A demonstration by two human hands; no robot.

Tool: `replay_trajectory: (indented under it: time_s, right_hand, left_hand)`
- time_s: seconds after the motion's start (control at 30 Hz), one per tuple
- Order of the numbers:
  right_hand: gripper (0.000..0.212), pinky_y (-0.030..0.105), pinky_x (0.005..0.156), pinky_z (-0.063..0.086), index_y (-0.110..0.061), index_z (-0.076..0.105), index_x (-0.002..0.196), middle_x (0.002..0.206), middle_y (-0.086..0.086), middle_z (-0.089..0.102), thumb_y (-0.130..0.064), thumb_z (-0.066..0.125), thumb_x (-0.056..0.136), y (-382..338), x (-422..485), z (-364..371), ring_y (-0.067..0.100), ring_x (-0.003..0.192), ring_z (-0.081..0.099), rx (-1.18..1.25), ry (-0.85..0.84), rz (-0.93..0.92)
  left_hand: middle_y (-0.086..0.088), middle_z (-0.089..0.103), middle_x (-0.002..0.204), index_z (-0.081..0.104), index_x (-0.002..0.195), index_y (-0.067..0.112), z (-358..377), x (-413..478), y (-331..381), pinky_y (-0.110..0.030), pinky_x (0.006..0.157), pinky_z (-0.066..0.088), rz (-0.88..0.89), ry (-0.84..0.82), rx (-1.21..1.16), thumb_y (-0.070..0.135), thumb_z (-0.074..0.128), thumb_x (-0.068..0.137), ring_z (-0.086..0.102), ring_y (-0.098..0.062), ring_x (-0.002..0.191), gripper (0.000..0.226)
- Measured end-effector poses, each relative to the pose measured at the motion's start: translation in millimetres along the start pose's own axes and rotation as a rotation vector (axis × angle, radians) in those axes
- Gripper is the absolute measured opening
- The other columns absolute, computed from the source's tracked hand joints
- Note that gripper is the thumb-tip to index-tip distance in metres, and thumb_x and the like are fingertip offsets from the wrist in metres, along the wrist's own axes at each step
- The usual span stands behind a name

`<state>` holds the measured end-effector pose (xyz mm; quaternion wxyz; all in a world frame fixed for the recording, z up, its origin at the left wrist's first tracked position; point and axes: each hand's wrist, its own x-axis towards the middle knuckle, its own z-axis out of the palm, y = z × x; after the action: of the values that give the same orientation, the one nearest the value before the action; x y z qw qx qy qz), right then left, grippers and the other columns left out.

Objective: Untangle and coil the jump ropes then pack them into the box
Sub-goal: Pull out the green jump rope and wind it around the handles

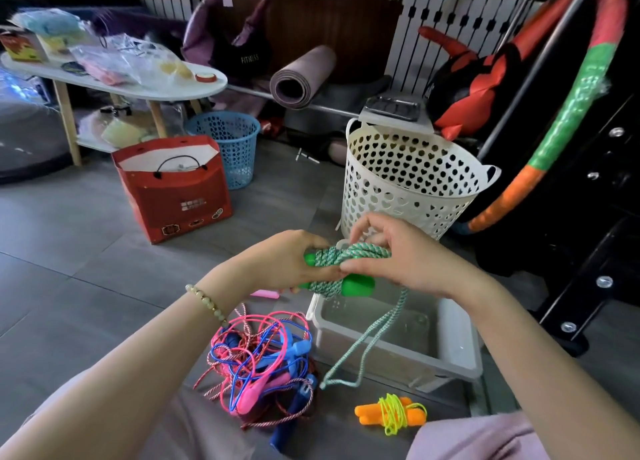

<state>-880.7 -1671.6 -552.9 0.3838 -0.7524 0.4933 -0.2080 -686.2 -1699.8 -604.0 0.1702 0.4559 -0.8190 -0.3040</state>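
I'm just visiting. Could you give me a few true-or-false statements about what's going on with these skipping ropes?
1. Both hands, left hand and right hand, hold the green-handled, green-and-white braided jump rope. True.
2. The clear plastic storage box already holds coiled ropes. False: no coiled rope lies inside it.
3. The orange-handled rope with yellow-green cord lies bundled on the floor. True.
4. The pink, blue and red ropes are neatly coiled. False: they lie in a tangled pile.
5. The white heart-patterned basket lies on its side. False: it stands upright.

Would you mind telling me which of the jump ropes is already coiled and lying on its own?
The orange-handled rope, with its yellow-green cord wound round the handles, lying on the floor beside the clear box.
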Motion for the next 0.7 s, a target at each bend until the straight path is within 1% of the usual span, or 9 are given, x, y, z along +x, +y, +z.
replay_trajectory:
  time_s: [0.07,0.17,0.23,0.33,0.4,0.47,0.53,0.63,0.7]
  right_hand:
    - [0.018,0.025,0.065,0.044,-0.020,0.063,0.089,0.074,0.001,0.065,-0.018,0.076,0.077,3.7,0.2,-6.2,0.005,0.065,0.055,-0.132,-0.007,-0.081]
    - [0.006,0.015,0.060,0.040,-0.023,0.069,0.077,0.071,-0.006,0.065,-0.021,0.074,0.079,6.1,-0.5,-10.9,0.000,0.064,0.055,-0.278,0.030,-0.118]
    - [0.007,0.018,0.058,0.040,-0.019,0.070,0.076,0.065,-0.001,0.063,-0.022,0.072,0.081,9.2,-0.2,-10.4,0.001,0.058,0.052,-0.270,-0.002,-0.103]
    - [0.008,0.022,0.051,0.041,-0.011,0.066,0.084,0.057,0.002,0.059,-0.015,0.061,0.089,12.0,0.7,-11.5,0.009,0.050,0.049,0.037,-0.164,-0.017]
    - [0.010,0.017,0.045,0.030,-0.011,0.060,0.094,0.051,-0.006,0.051,-0.014,0.050,0.095,15.2,1.9,-14.2,0.005,0.043,0.038,0.215,-0.237,0.050]
    - [0.013,0.014,0.043,0.022,-0.015,0.056,0.094,0.047,-0.010,0.040,-0.018,0.045,0.098,19.8,3.2,-13.6,0.003,0.042,0.028,0.367,-0.302,0.084]
    - [0.018,0.012,0.044,0.031,-0.020,0.064,0.086,0.047,-0.008,0.038,-0.033,0.053,0.092,22.0,3.3,-8.4,0.004,0.042,0.032,0.548,-0.350,0.096]
    - [0.043,0.020,0.068,0.053,-0.024,0.075,0.080,0.075,-0.004,0.069,-0.063,0.065,0.066,20.5,3.4,0.5,0.008,0.070,0.065,0.780,-0.370,0.094]
    - [0.063,0.027,0.083,0.053,-0.022,0.075,0.095,0.100,0.001,0.072,-0.074,0.062,0.062,20.2,4.9,3.1,0.014,0.094,0.066,0.888,-0.388,0.058]
  left_hand:
    - [-0.005,0.060,0.059,0.057,0.069,0.028,0.5,-0.8,-0.4,-0.022,0.048,0.041,-0.032,-0.038,0.004,0.061,0.061,0.079,0.057,-0.016,0.049,0.034]
    - [-0.013,0.063,0.062,0.061,0.081,0.012,-0.1,-1.9,4.5,-0.019,0.045,0.042,-0.055,-0.088,-0.038,0.057,0.061,0.082,0.057,-0.015,0.046,0.045]
    - [-0.007,0.060,0.056,0.063,0.084,0.012,-1.9,-3.6,7.9,-0.018,0.044,0.041,-0.062,-0.115,-0.042,0.056,0.062,0.082,0.054,-0.013,0.044,0.044]
    - [0.003,0.053,0.051,0.064,0.078,0.022,-2.6,-6.8,9.2,-0.019,0.045,0.040,-0.048,-0.141,-0.026,0.057,0.065,0.080,0.051,-0.011,0.043,0.035]
    - [0.005,0.049,0.052,0.062,0.074,0.019,1.3,-9.2,13.1,-0.017,0.046,0.037,-0.007,-0.156,-0.029,0.054,0.065,0.080,0.045,-0.008,0.043,0.036]
    - [0.007,0.043,0.053,0.058,0.070,0.016,5.3,-9.8,18.0,-0.016,0.047,0.032,0.064,-0.172,-0.062,0.051,0.065,0.082,0.037,-0.007,0.046,0.037]
    - [0.010,0.043,0.051,0.056,0.066,0.020,5.9,-11.3,24.1,-0.014,0.048,0.033,0.112,-0.210,-0.180,0.050,0.063,0.084,0.037,-0.005,0.045,0.036]
    - [0.010,0.045,0.045,0.053,0.065,0.021,1.3,-15.0,27.0,-0.013,0.040,0.034,0.093,-0.253,-0.456,0.043,0.054,0.091,0.039,-0.003,0.036,0.034]
    - [0.002,0.050,0.044,0.052,0.068,0.016,-1.7,-16.4,25.0,-0.015,0.034,0.035,0.039,-0.228,-0.561,0.041,0.048,0.088,0.043,-0.007,0.033,0.032]
